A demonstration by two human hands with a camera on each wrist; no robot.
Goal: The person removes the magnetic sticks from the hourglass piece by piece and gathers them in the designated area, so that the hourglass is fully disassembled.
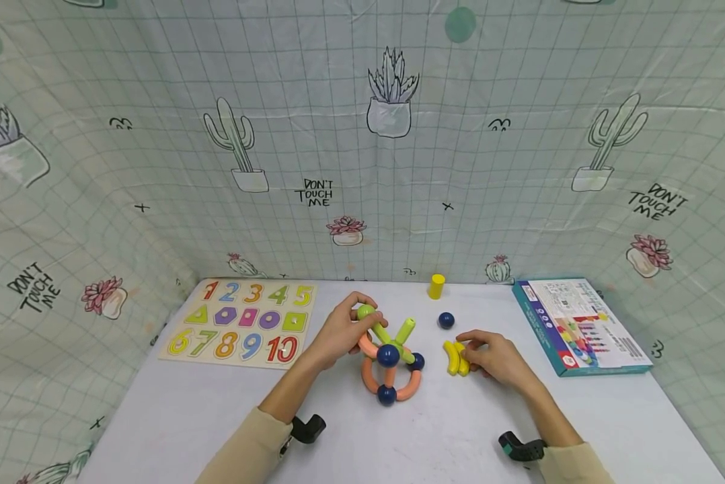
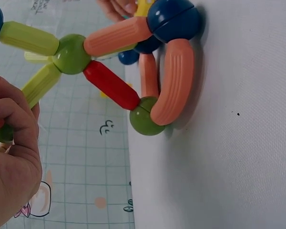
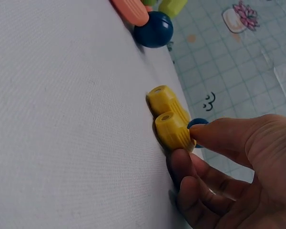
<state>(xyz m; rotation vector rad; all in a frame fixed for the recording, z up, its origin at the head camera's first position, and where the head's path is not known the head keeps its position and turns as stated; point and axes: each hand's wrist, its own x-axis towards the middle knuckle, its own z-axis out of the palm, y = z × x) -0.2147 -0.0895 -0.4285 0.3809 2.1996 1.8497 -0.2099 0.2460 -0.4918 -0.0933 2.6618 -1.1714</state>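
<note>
My left hand grips the upper left of a ball-and-stick magnetic structure, by a green ball. Blue and green balls, light green sticks, curved orange sticks and one red stick make up the structure. Its lower part rests close on the table. Over to the right, two curved yellow sticks lie side by side. My right hand pinches the nearer yellow stick between thumb and fingers. Behind them sits a loose blue ball.
A yellow cylinder stands at the back of the white table. On the left lies a number-and-shape puzzle board. A flat toy box lies at the right. Patterned cloth hangs behind and along the sides.
</note>
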